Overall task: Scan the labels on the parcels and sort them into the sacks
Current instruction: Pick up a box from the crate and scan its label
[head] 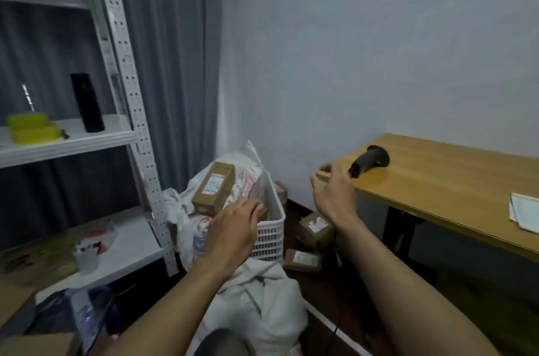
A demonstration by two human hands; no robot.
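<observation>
A brown cardboard parcel [213, 187] with a white label lies tilted on top of a white sack [245, 172] beside a white slatted basket [269, 227]. My left hand [234, 229] hovers over the basket's near corner, fingers loosely spread, holding nothing. My right hand [334, 192] is raised with fingers apart, just left of a black handheld scanner [369, 160] that lies on the corner of the wooden table [443, 186]. Two more labelled parcels [315, 227] [303, 260] lie on the dark floor under my right forearm. A second white sack [262, 297] sits in front of me.
A white metal shelf rack [125, 134] stands at the left, carrying yellow trays [32, 128], a black box [87, 102] and clutter on the lower shelf. Grey curtain hangs behind it. White papers [525, 211] lie at the table's right edge.
</observation>
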